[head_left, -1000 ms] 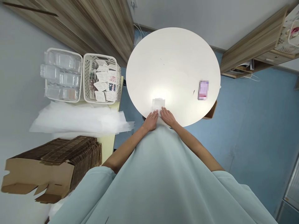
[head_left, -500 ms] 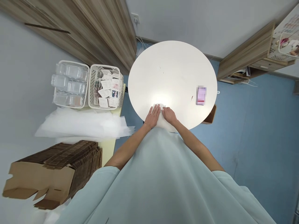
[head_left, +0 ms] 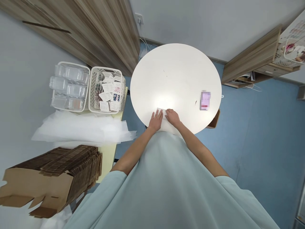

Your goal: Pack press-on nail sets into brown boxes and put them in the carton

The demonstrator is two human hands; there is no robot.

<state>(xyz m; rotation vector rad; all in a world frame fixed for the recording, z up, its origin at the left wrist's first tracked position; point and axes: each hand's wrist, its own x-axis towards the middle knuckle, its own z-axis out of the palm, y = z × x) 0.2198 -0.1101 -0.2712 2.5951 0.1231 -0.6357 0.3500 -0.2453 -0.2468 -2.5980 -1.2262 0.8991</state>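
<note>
Near the front edge of the round white table (head_left: 176,73) lies a thin white sheet (head_left: 164,112), its far edge seemingly folded over. My left hand (head_left: 155,121) rests flat on the left part of this sheet, fingers stretched out and slightly apart. At the right end of the fold is my right hand (head_left: 172,117), its fingers bent and closed over the sheet's edge. The sheet's near part lies between my wrists and is hard to tell from the tabletop. A blurred purple pack (head_left: 205,100) sits at the table's right side.
To my left, a basket of clear plastic boxes (head_left: 70,86) adjoins a basket of carded small items (head_left: 107,92). Nearer are stacked white translucent sheets (head_left: 83,128) and flattened cardboard boxes (head_left: 54,181). A wooden cabinet (head_left: 254,57) stands at the far right.
The folded white edge shows more clearly between my hands. My left hand has shifted slightly down, and my right hand has stayed almost in place. The view has shifted a little.
</note>
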